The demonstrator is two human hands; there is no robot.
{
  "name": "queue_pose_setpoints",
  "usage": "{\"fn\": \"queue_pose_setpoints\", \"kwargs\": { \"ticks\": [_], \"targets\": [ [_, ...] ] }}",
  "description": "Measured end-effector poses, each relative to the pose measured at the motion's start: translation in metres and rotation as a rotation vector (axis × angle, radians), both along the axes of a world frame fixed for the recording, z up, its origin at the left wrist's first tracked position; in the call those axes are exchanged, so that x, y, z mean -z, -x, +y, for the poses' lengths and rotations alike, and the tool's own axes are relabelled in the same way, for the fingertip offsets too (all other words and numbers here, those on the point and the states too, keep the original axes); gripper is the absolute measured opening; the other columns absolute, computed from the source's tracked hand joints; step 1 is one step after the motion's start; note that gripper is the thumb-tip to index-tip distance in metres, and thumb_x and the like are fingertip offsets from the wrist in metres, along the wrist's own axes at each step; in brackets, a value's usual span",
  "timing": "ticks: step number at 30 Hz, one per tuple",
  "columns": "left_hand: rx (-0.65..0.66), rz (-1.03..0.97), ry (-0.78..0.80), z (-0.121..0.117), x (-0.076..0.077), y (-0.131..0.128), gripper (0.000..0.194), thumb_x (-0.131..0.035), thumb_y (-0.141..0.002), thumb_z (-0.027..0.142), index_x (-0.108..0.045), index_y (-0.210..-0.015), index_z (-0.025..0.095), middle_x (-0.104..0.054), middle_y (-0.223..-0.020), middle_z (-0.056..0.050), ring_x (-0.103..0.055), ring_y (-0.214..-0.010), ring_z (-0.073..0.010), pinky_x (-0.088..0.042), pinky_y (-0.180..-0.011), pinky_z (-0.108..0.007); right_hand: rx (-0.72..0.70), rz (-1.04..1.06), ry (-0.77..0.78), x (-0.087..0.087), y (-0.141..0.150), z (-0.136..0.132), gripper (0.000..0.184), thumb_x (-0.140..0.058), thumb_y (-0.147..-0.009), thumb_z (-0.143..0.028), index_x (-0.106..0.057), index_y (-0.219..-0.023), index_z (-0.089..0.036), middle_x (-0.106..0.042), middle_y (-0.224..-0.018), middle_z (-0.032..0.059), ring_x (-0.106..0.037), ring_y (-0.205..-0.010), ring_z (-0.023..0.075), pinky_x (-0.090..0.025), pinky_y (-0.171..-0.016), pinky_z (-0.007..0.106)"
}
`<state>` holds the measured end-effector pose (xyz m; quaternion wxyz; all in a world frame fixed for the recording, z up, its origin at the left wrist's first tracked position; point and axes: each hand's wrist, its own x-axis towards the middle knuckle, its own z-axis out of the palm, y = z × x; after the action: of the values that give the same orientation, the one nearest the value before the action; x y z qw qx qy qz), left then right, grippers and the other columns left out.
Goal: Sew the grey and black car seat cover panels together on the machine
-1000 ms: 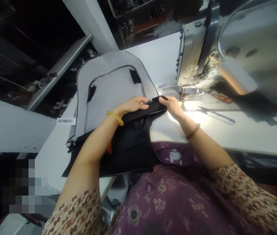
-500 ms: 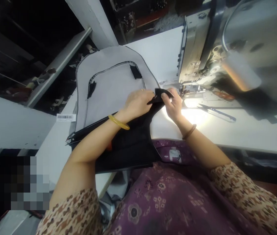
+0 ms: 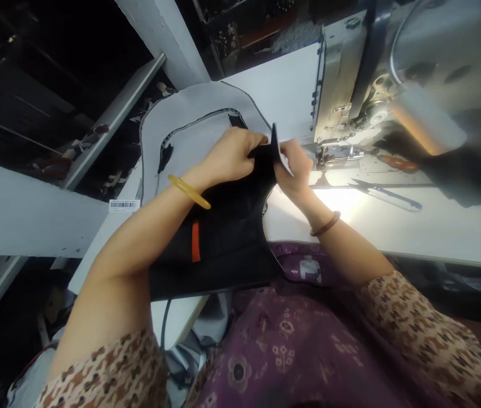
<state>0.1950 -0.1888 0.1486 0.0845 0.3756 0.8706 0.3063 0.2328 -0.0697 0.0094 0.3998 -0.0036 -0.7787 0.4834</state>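
A black fabric panel (image 3: 232, 226) with an orange tab (image 3: 195, 241) lies over a grey bag panel (image 3: 193, 124) edged with dark piping. My left hand (image 3: 236, 153) is closed on the upper edge of the black panel, its index finger pointing toward a small black fabric piece (image 3: 275, 144). That piece stands up on edge at the panel's right corner. Gripping it from the right is my right hand (image 3: 294, 170), thumb and fingers pressed together. The exact place where piece and panel meet is hidden by the fingers.
A sewing machine (image 3: 346, 96) stands to the right, its lamp lighting the white table (image 3: 448, 226). Thread snips (image 3: 387, 195) lie beside the machine's base. A barcode label (image 3: 124, 205) sticks out at the left, near a shelf post (image 3: 168, 34).
The black panel's upper edge is raised over the grey panel, and its orange tab shows more. The small black piece has turned upright. My left hand has moved slightly up.
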Motion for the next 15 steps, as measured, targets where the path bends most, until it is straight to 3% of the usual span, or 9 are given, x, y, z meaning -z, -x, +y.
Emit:
{"fn": "queue_pose_setpoints", "kwargs": {
  "ticks": [3, 5, 9, 12, 15],
  "targets": [
    [0.098, -0.154, 0.267, 0.003, -0.003, 0.01, 0.018, -0.05, -0.058, -0.003, -0.048, -0.049, 0.013, -0.039, -0.05, 0.003, -0.061, -0.074, -0.0211, -0.043, -0.073, -0.031, -0.201, -0.079, -0.018, -0.008, -0.002, 0.014, 0.016, -0.044, -0.074, -0.015, -0.041, -0.059, -0.02, -0.043, -0.061, -0.0006, -0.047, -0.064, 0.0134, -0.041, -0.064, 0.028],
    [0.085, -0.304, 0.315, 0.002, 0.003, 0.019, 0.018, -0.055, -0.054, -0.003, -0.049, -0.048, 0.012, -0.041, -0.047, 0.004, -0.057, -0.06, -0.0157, -0.041, -0.061, -0.026, -0.371, -0.219, 0.141, -0.013, -0.001, 0.019, 0.023, -0.045, -0.069, -0.012, -0.033, -0.051, -0.02, -0.033, -0.054, -0.0026, -0.037, -0.054, 0.0099, -0.035, -0.056, 0.025],
    [-0.015, -0.664, 0.253, -0.011, 0.029, 0.03, 0.023, -0.07, -0.045, 0.0, -0.056, -0.056, 0.014, -0.054, -0.05, 0.004, -0.05, -0.045, -0.0108, -0.038, -0.047, -0.023, -0.574, -0.518, 0.422, -0.014, 0.005, 0.017, 0.031, -0.049, -0.06, -0.009, -0.028, -0.041, -0.02, -0.026, -0.045, -0.0044, -0.025, -0.045, 0.0067, -0.021, -0.044, 0.023],
    [-0.065, -0.808, 0.183, -0.022, 0.044, 0.033, 0.029, -0.077, -0.043, 0.003, -0.056, -0.06, 0.015, -0.056, -0.053, 0.003, -0.052, -0.045, -0.0111, -0.041, -0.047, -0.024, -0.588, -0.549, 0.455, -0.009, 0.009, 0.012, 0.034, -0.053, -0.058, -0.009, -0.028, -0.038, -0.02, -0.023, -0.041, -0.0047, -0.021, -0.043, 0.0066, -0.017, -0.041, 0.024],
    [-0.093, -0.827, 0.155, -0.026, 0.053, 0.035, 0.028, -0.079, -0.048, 0.006, -0.058, -0.064, 0.014, -0.058, -0.058, 0.002, -0.055, -0.049, -0.0114, -0.044, -0.052, -0.025, -0.591, -0.561, 0.484, -0.004, 0.011, 0.011, 0.034, -0.056, -0.057, -0.01, -0.029, -0.038, -0.02, -0.024, -0.04, -0.0048, -0.021, -0.042, 0.006, -0.018, -0.039, 0.024]
  ]
}}
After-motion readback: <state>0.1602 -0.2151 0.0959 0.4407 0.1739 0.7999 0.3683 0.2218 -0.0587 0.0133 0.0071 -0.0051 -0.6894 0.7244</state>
